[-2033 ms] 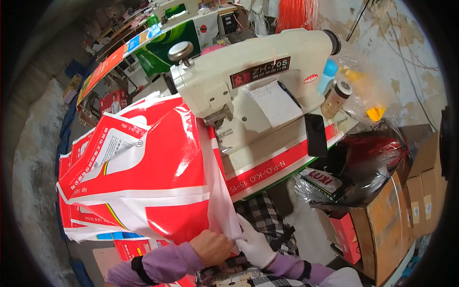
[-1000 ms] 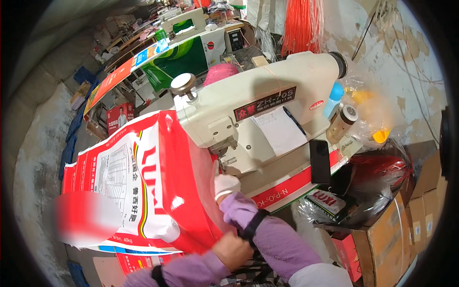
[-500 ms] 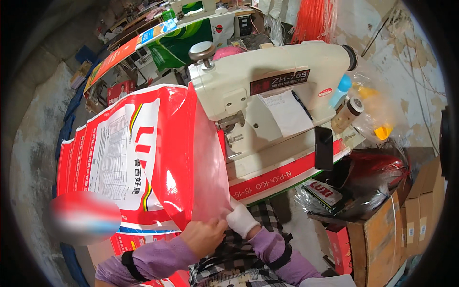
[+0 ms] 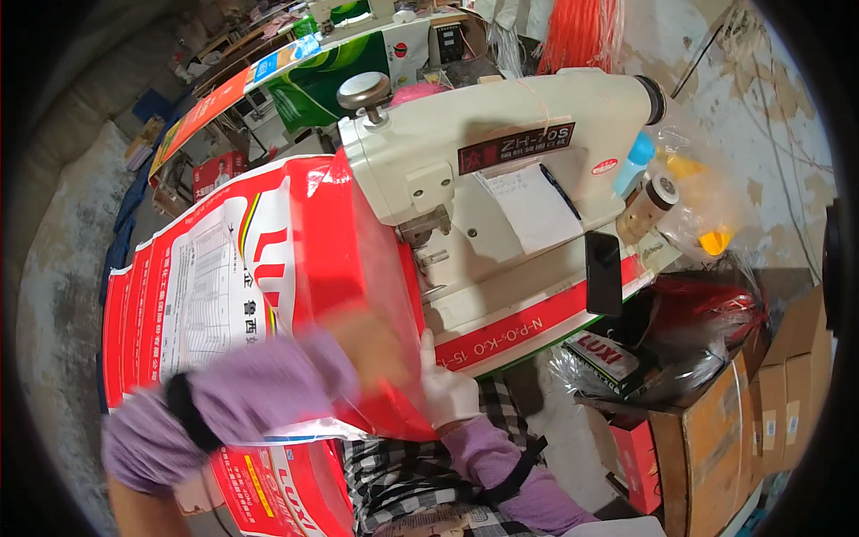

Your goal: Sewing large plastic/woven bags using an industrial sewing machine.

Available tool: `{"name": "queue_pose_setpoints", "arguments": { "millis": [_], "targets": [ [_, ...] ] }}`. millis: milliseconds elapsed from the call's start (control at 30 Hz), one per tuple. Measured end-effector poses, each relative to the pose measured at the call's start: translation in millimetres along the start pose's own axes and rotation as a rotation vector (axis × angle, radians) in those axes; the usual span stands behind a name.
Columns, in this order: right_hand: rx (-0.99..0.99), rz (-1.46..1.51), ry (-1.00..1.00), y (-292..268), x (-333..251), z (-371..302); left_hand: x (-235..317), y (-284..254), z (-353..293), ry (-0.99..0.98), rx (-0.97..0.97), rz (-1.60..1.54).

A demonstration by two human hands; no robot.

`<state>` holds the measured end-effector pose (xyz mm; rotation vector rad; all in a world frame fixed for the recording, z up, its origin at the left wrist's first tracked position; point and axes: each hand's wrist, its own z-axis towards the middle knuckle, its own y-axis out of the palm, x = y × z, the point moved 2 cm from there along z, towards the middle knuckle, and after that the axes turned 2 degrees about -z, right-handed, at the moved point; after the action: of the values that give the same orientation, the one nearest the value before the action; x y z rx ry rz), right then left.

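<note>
A large glossy red and white woven bag (image 4: 349,224) lies across the left of the sewing machine, its right edge beside the needle area. My left hand (image 4: 371,345) is over the bag's lower front, smeared by motion, so its fingers do not read. My right hand (image 4: 449,389), in a white glove, grips the bag's lower right edge, one finger pointing up along it. The cream sewing machine (image 4: 412,143) stands right in front of me. Its presser foot area (image 4: 429,255) is just right of the bag's edge.
A black phone (image 4: 603,273), a notepad (image 4: 532,210) with a pen and a jar (image 4: 649,206) rest on the machine bed. More red bags (image 4: 282,483) lie below on the left. A wooden box (image 4: 707,438) stands at the lower right. Red strands (image 4: 582,36) hang behind.
My left hand has swung up and left over the bag's face. My right hand has shifted slightly up along the bag's edge. The blurred red and blue shape at left is gone.
</note>
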<state>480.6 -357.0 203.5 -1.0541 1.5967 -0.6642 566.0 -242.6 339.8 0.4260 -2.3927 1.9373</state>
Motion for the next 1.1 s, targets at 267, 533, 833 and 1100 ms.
{"name": "queue_pose_setpoints", "arguments": {
  "millis": [267, 533, 833, 1100],
  "targets": [
    [0.11, -0.196, 0.074, -38.7, 21.8, 112.3, 12.4, -67.7, -13.3, -0.147, -0.315, -0.497],
    [-0.087, 0.581, -0.192, -8.8, 33.8, 45.9, 95.5, -84.2, -45.6, -0.348, 0.394, 0.288],
    [0.515, 0.951, -0.446, -42.3, 27.0, 26.6, -181.0, -218.6, -401.4, -1.096, 0.456, 0.832],
    [0.482, 0.802, -0.613, -8.7, 0.6, 0.1, -15.8, -114.2, -551.5, -0.995, 1.415, 0.264]
  ]
}}
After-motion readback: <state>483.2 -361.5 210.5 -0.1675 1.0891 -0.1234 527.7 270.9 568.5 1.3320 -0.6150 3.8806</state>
